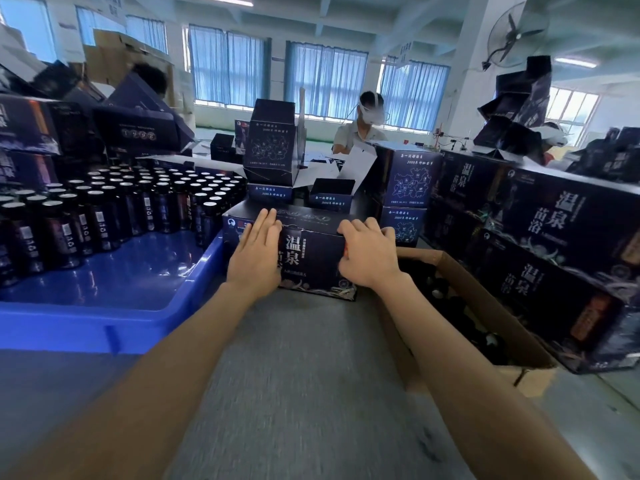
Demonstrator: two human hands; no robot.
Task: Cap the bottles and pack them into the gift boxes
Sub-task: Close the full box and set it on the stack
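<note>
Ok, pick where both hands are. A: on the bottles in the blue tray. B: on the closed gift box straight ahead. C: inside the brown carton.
B: the left hand lies flat against the gift box, and the right hand curls over its right end.

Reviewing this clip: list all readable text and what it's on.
"温泉": front of the gift box in the middle.
"温泉" and "苗浴": sides of the stacked boxes at right.
White lines on the map-printed boxes: too blurred to read.
Labels on the bottles: too small.
</note>
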